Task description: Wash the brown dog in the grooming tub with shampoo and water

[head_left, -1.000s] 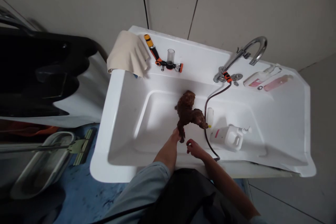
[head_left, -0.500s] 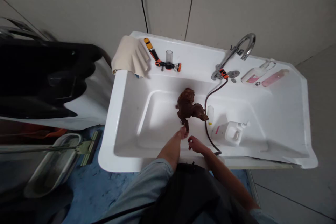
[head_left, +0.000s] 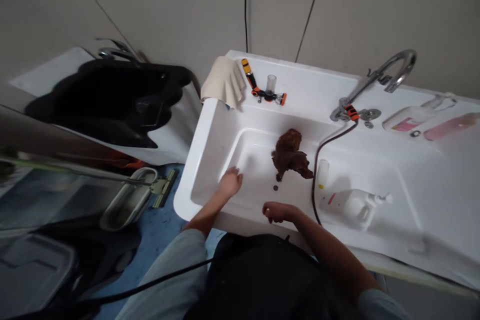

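A small, wet brown dog [head_left: 288, 152] stands in the white tub [head_left: 184, 195], its head toward the right. My left hand [head_left: 230, 181] hovers over the tub's left part, apart from the dog; its fingers are slightly blurred, loosely bent and hold nothing visible. Closer to the front rim, my right hand [head_left: 278, 212] is closed with its fingers curled in. Whatever lies between those fingers, if anything, is too small to make out. A round drain [head_left: 275, 188] shows between the dog and my right hand.
A dark hose [head_left: 314, 180] runs from the faucet [head_left: 403, 70] into the tub. Right of it lie a clear bottle [head_left: 323, 172] and a white pump bottle [head_left: 354, 207]. A spray nozzle [head_left: 268, 95], beige cloth [head_left: 223, 81] and pink bottle [head_left: 450, 127] rest along the back ledge.
My left hand has let go of the dog's leg and moved left. My right hand stays near the front rim. The view has turned left, showing more of the black basin.
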